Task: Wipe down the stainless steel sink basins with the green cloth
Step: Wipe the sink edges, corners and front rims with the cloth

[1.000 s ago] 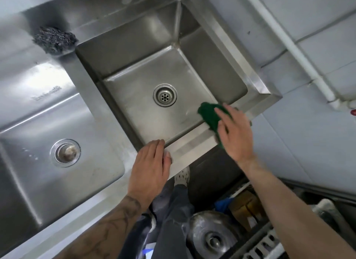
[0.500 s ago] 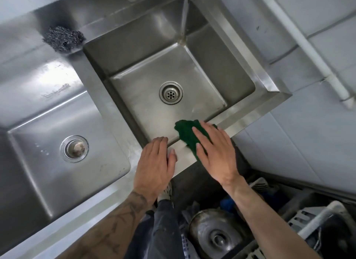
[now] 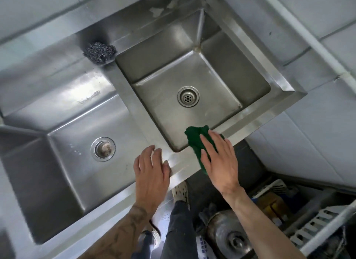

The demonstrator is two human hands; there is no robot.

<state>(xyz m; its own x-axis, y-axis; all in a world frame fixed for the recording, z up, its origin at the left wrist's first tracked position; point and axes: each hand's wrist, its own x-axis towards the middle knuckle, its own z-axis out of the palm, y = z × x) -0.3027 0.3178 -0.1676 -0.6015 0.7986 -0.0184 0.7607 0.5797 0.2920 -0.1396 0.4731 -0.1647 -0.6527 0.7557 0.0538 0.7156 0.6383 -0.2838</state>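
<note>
Two stainless steel basins lie side by side: the right basin (image 3: 221,69) with an open strainer drain (image 3: 188,96), and the left basin (image 3: 63,162) with a plugged drain (image 3: 103,148). The green cloth (image 3: 195,141) lies on the front rim of the right basin, partly hanging over the inner edge. My right hand (image 3: 219,160) presses flat on the cloth, fingers spread. My left hand (image 3: 151,174) rests flat on the front rim (image 3: 183,166) at the divider between the basins, holding nothing.
A ball of steel wool (image 3: 100,51) sits on the back ledge above the divider. A white pipe (image 3: 316,44) runs along the tiled wall at the right. Below the sink, my legs, a metal pot (image 3: 229,235) and white plastic crates (image 3: 317,226) are visible.
My right hand slid the green cloth leftward along the right basin's front rim, from the front right corner toward my left hand. The left hand stayed on the rim.
</note>
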